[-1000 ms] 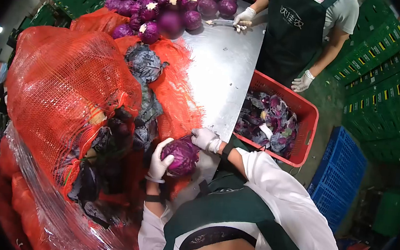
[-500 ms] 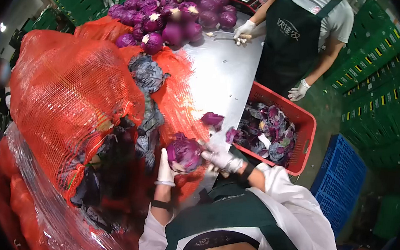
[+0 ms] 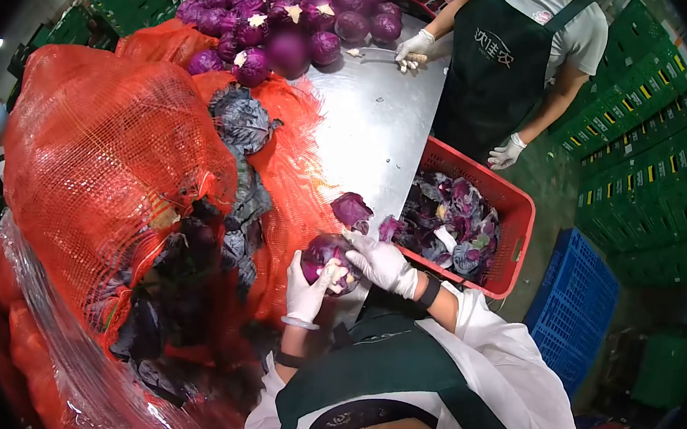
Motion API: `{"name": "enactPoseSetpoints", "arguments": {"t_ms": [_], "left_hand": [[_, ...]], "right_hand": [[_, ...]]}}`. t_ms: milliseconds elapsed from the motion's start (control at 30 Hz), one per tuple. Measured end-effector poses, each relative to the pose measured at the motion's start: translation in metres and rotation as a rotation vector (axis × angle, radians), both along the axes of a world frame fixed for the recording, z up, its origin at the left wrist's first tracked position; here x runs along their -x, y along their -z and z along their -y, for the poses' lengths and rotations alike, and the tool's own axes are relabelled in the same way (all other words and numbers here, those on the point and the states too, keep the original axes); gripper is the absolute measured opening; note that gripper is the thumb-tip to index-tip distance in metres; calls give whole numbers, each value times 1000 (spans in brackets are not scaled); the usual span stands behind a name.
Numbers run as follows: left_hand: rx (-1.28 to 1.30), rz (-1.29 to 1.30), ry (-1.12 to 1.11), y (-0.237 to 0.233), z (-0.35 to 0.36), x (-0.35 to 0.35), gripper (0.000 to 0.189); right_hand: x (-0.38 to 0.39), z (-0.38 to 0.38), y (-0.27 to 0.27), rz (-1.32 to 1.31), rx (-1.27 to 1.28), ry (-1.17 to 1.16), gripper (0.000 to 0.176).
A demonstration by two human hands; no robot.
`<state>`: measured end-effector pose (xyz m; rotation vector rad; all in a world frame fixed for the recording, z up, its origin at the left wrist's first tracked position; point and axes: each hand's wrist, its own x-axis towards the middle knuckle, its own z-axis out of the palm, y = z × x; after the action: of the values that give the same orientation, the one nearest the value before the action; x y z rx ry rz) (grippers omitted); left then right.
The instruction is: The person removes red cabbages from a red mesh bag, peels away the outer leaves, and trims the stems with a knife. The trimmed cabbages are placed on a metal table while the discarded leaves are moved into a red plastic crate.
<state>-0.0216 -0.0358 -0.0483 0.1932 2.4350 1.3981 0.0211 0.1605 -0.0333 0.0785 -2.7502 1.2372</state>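
Observation:
A red cabbage [image 3: 325,252] is held low over the near edge of the metal table, its pale cut stem end turned toward me. My left hand [image 3: 305,292], in a white glove, grips it from the left and below. Against its upper right side lies my gloved right hand [image 3: 384,263], fingers bent over the head; what is under them is partly hidden. Just beyond, a loose purple leaf [image 3: 351,212] rests on the table by the orange net. Another leaf piece [image 3: 390,229] sits at the rim of the red crate [image 3: 513,256].
A big orange mesh sack [image 3: 101,158] of cabbages fills the left, dark outer leaves spilling out. Trimmed cabbages [image 3: 253,32] are piled at the back. Across the table stands a co-worker [image 3: 498,72] with a knife [image 3: 375,55]. A blue crate [image 3: 575,303] stands right.
The cabbage has turned in my hands, so its pale stem end now shows. My right hand has shifted up and left, closer over it. The co-worker stays in place.

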Motion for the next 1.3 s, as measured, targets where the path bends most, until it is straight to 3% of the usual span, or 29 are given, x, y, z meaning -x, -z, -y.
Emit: {"name": "enactPoseSetpoints", "arguments": {"t_ms": [67, 133, 167, 200, 267, 400, 433, 467, 533, 600, 633, 667, 733, 800, 867, 933, 1000, 1033, 1100, 1200, 1233, 1300], "left_hand": [[82, -21, 12, -7, -7, 3, 86], [154, -65, 37, -5, -12, 7, 85], [180, -107, 57, -5, -14, 9, 86], [177, -103, 60, -8, -17, 11, 86], [272, -139, 98, -16, -21, 14, 86], [312, -154, 113, -19, -28, 20, 87], [308, -159, 115, -21, -28, 19, 87], [307, -181, 133, -22, -27, 17, 86], [302, -208, 141, -16, -23, 15, 85], [92, -182, 169, 5, -5, 18, 82], [-14, -119, 185, 1, 4, 17, 81], [-18, -128, 176, 3, 9, 15, 81], [-301, 50, 151, 16, 19, 10, 82], [-365, 146, 106, 34, 23, 4, 84], [-359, 109, 47, 31, 10, 4, 85], [-238, 26, 61, 23, -1, 7, 85], [-89, -37, 195, 10, -8, 13, 86], [6, -112, 222, -1, -14, 11, 87], [44, -105, 220, -6, -21, 13, 88], [69, -144, 263, -12, -22, 14, 91], [72, -186, 298, -15, -23, 13, 90], [17, -220, 353, -23, -22, 12, 91]], "right_hand": [[-4, 8, -19, 2, -276, -30, 55], [-5, 14, -37, 201, -248, 7, 58], [-3, 15, -27, 25, -391, 56, 56], [1, 14, -30, 30, -394, 58, 56], [9, 10, -38, 332, -273, 42, 52], [14, 2, -24, 273, -357, 63, 45], [15, -4, -2, 251, -215, 120, 40], [21, -14, 26, 66, -99, 205, 34], [30, -33, 11, 257, -5, 303, 32], [38, -52, 26, 293, 83, 314, 34], [43, -67, 62, 276, 73, 326, 37], [39, -74, 73, -218, -97, 188, 35], [41, -68, 40, 515, 598, 365, 34], [35, -64, 34, 315, 790, 236, 46], [19, -47, -20, 393, 631, 157, 56], [14, -21, -8, -196, -35, -57, 66], [-2, -3, -10, -83, -396, -95, 65], [0, 0, -20, -79, -401, -91, 65], [4, 5, -39, 247, -437, -48, 55], [16, -10, -25, 238, -284, -59, 42], [16, -16, -10, 5, -202, 28, 35], [30, -36, 10, -39, -23, 89, 37]]}}
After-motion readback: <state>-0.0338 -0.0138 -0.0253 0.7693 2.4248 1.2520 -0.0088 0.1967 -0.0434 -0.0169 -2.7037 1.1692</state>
